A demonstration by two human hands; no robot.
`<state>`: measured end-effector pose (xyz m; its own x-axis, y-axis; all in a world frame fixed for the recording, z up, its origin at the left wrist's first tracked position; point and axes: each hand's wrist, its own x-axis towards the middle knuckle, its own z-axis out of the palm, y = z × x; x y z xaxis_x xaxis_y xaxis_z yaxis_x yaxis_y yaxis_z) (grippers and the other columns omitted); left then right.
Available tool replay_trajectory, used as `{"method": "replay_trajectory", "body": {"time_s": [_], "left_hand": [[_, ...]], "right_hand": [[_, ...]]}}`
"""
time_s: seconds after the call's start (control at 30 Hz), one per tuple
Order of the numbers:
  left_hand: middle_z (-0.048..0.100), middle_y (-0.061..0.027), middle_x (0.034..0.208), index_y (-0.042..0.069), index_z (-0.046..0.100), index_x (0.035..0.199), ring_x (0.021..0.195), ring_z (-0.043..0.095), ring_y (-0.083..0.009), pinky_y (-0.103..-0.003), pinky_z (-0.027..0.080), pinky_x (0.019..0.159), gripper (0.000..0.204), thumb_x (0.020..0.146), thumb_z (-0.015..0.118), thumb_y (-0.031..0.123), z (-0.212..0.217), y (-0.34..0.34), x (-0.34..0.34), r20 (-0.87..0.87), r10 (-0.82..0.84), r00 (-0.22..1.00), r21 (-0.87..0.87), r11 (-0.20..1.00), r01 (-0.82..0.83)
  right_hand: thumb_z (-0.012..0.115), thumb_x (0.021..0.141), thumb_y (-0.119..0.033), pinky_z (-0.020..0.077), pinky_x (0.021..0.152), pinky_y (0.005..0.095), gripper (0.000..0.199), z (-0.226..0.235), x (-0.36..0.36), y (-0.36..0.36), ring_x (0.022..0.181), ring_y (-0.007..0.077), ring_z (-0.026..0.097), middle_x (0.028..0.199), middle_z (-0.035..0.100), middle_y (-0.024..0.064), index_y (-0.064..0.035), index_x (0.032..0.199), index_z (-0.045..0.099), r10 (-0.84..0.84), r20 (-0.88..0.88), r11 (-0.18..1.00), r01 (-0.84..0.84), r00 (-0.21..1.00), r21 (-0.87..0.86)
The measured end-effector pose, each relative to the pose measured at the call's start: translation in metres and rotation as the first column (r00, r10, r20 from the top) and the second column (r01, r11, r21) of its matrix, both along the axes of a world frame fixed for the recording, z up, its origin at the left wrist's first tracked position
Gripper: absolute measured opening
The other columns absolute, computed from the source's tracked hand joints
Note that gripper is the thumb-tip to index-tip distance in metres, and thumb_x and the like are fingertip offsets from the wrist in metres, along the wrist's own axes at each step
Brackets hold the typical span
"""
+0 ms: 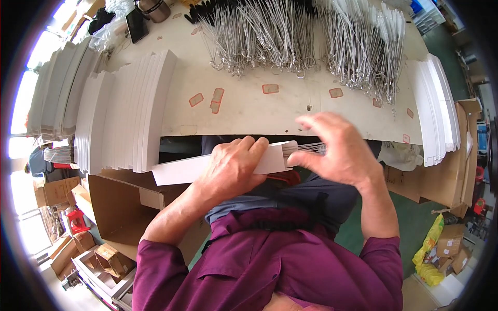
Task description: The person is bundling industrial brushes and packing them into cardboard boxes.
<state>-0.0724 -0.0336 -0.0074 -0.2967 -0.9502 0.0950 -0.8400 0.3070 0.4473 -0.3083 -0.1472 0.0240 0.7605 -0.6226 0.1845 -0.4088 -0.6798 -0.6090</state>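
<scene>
My left hand [233, 163] is wrapped round a long, narrow white cardboard box [179, 172], held level over my lap at the table's near edge. From the box's open right end stick out several thin metal wires [310, 147], like the stems of the wire brushes on the table. My right hand [345, 153] is just beyond that end, thumb and fingers spread apart, its fingertips slightly blurred. The thumb is close to the wires; whether it touches them I cannot tell. What lies deeper in the box is hidden.
Wire brushes with looped ends lie in a dark-bristled heap [259, 39] and a white-bristled heap [363, 49] at the table's back. White boxes stand stacked on the left [132, 111] and right [433, 111]. An open brown carton [116, 212] sits below left.
</scene>
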Motion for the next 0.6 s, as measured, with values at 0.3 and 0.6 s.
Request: {"method": "replay_trajectory", "body": {"time_s": [0.3, 0.6], "left_hand": [[0.064, -0.0134, 0.083, 0.001, 0.061, 0.112, 0.076, 0.069, -0.0333, -0.045, 0.057, 0.064, 0.048, 0.072, 0.083, 0.018, -0.002, -0.006, -0.016, -0.047, 0.075, 0.996, -0.066, 0.995, -0.078], [0.065, -0.0136, 0.080, 0.002, 0.062, 0.114, 0.070, 0.070, -0.0327, -0.044, 0.058, 0.060, 0.052, 0.071, 0.084, 0.018, -0.028, -0.001, -0.043, -0.137, 0.083, 0.987, -0.046, 0.995, -0.090]], "right_hand": [[0.066, 0.104, -0.021, 0.0419, 0.052, 0.0310, 0.029, -0.035, -0.035, 0.010, 0.053, 0.0129, 0.049, 0.058, 0.054, 0.0065, 0.0023, 0.088, 0.069, -0.528, 0.175, 0.845, 0.493, 0.831, 0.209], [0.070, 0.102, -0.021, 0.0464, 0.055, 0.0263, 0.022, -0.061, 0.010, 0.027, 0.061, 0.0081, 0.058, 0.070, 0.064, 0.0054, 0.0002, 0.097, 0.071, -0.462, 0.391, 0.873, 0.331, 0.796, 0.358]]}}
